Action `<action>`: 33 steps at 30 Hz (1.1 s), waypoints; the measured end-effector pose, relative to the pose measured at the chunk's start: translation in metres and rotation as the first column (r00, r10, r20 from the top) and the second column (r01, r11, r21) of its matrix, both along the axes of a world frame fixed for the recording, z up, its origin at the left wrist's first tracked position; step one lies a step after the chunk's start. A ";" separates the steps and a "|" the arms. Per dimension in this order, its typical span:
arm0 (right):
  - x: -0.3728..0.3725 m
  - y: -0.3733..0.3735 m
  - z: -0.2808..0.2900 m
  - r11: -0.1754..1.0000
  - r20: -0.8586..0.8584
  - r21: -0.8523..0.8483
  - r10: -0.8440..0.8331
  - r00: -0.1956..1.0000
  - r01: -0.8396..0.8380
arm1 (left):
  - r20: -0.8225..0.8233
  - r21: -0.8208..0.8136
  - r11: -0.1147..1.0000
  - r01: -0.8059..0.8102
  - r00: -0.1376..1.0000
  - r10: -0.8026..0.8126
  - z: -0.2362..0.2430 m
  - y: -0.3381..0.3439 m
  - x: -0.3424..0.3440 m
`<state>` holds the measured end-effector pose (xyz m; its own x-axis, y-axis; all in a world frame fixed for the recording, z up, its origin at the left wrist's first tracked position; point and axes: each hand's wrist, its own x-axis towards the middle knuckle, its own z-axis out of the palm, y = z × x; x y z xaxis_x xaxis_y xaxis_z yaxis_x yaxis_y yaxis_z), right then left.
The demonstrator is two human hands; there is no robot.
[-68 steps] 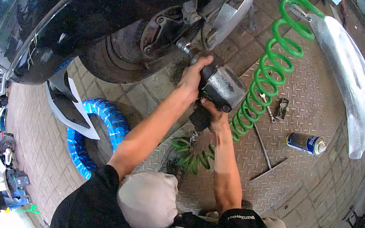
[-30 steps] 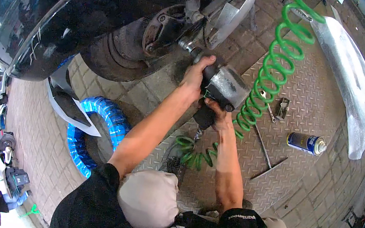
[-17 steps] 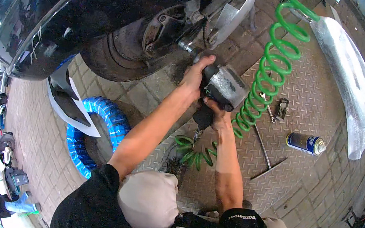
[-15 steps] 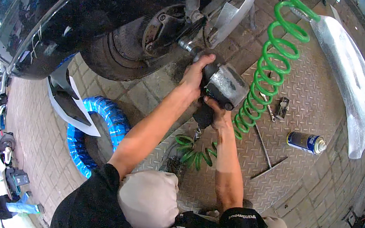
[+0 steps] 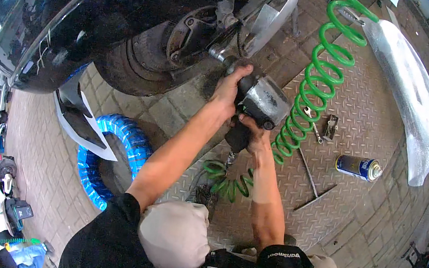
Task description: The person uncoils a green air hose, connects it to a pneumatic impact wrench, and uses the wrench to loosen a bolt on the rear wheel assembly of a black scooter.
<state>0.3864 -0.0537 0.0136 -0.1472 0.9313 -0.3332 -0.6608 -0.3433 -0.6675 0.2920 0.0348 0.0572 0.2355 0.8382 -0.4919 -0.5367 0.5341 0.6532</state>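
Note:
Both of my hands are closed around a pneumatic impact wrench. My left hand wraps the front of its body, behind the shiny socket. On the dark handle below, my right hand has its grip; the trigger finger's place is hidden. The socket end points at the hub area of a vehicle's wheel, beneath a glossy black body panel. From here I cannot tell whether the socket sits on a nut. A green coiled air hose runs beside the tool, with more coils under the handle.
A tire wrapped in blue film lies at left beside a black-and-white panel. On the metal plate to the right are a T-handle wrench, a spanner, a small metal part and a spray can. Silvery sheeting lies beyond.
My hands and the impact wrench hold almost the same place. At the far lower left, another person has shifted downward in the picture, and a green hose now shows beside them.

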 end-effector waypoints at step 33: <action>0.000 -0.007 0.008 0.996 -0.023 -0.027 -0.081 0.996 0.080 | -0.081 0.015 0.999 -0.037 0.996 0.038 0.007 -0.005 0.001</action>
<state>0.3865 -0.0607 0.0221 -0.0803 0.9316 -0.3545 -0.7027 -0.3051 -0.6427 0.2934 0.0293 0.0645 0.1639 0.8523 -0.4967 -0.5011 0.5057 0.7023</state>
